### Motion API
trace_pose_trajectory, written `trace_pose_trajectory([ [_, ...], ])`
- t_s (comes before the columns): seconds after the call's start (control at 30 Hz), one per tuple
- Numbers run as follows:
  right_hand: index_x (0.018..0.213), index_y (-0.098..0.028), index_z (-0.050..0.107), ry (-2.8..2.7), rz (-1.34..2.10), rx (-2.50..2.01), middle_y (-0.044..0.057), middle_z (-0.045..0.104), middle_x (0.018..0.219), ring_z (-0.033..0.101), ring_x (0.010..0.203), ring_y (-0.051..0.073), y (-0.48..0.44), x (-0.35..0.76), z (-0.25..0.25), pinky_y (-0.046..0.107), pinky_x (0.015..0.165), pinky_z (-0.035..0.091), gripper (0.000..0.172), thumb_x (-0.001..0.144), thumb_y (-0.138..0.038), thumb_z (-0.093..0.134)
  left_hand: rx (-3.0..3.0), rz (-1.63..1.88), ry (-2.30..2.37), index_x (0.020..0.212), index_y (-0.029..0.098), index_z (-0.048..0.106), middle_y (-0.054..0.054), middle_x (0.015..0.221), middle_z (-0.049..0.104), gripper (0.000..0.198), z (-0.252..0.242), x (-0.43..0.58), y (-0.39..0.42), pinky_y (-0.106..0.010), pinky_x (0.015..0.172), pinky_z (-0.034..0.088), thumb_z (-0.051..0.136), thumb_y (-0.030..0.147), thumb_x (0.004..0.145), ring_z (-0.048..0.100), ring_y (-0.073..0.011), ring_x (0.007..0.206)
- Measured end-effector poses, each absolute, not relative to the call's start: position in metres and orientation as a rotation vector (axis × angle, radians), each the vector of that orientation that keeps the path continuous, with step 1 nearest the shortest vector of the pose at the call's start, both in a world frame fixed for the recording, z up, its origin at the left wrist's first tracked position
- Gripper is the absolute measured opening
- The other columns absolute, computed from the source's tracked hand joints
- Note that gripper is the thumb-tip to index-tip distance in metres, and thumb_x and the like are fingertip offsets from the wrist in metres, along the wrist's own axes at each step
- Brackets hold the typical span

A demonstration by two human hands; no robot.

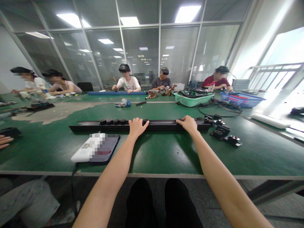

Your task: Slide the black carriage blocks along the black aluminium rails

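A long black rail (161,125) lies across the green table in front of me, with several round black parts (112,121) seated in a row along its left half. My left hand (137,126) rests on the rail near its middle, fingers curled over its top edge beside one more round part. My right hand (188,123) grips the rail further right, fingers closed over it. Several loose black socket modules (223,131) lie on the table just past the rail's right end.
A white device and a dark phone (97,147) lie near the front left edge. A green basket (193,98) and a blue basket (242,99) with cables stand at the back right. Several people sit along the far side; another person's hand (4,141) shows at the left.
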State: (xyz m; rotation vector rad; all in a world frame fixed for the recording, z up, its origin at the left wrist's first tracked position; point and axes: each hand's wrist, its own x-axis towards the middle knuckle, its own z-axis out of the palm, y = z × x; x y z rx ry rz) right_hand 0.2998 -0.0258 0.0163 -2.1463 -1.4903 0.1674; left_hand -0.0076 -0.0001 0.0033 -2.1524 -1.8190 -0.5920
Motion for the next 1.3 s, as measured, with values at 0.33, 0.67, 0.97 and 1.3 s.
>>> trace_pose_trajectory([
  [0.33, 0.112, -0.019, 0.071, -1.553, 0.072, -2.201, 0.015, 0.075, 0.113, 0.071, 0.110, 0.029, -0.031, 0.299, 0.022, 0.035, 0.087, 0.052, 0.041, 0.093, -0.054, 0.061, -2.184, -0.615, -1.829, 0.098, 0.019, 0.073, -0.017, 0.114, 0.070, 0.060, 0.004, -0.009, 0.000, -0.051, 0.101, 0.040, 0.037, 0.067, 0.101, 0.059, -0.0357, 0.115],
  [0.67, 0.115, -0.015, 0.070, -1.552, -0.037, -2.267, 0.019, 0.074, 0.114, 0.071, 0.111, 0.032, -0.036, 0.299, 0.026, 0.037, 0.087, 0.053, 0.041, 0.096, -0.050, 0.058, -2.176, -0.608, -1.809, 0.097, 0.019, 0.073, -0.017, 0.113, 0.070, 0.062, 0.003, -0.010, 0.002, -0.051, 0.099, 0.041, 0.035, 0.068, 0.101, 0.059, -0.0353, 0.114],
  [0.97, 0.117, -0.013, 0.070, -1.543, -0.089, -2.287, 0.021, 0.074, 0.115, 0.072, 0.111, 0.033, -0.037, 0.302, 0.027, 0.038, 0.089, 0.053, 0.041, 0.096, -0.047, 0.059, -2.166, -0.641, -1.829, 0.104, 0.020, 0.076, -0.016, 0.115, 0.071, 0.067, 0.001, -0.012, 0.005, -0.050, 0.100, 0.040, 0.021, 0.058, 0.107, 0.060, -0.0336, 0.115],
  [1.3, 0.118, -0.012, 0.070, -1.493, -0.106, -2.307, 0.022, 0.074, 0.115, 0.072, 0.110, 0.034, -0.038, 0.306, 0.026, 0.038, 0.089, 0.054, 0.043, 0.095, -0.046, 0.060, -2.170, -0.632, -1.811, 0.102, 0.019, 0.076, -0.017, 0.113, 0.071, 0.066, 0.002, -0.011, 0.004, -0.051, 0.099, 0.040, 0.024, 0.059, 0.106, 0.060, -0.0350, 0.114],
])
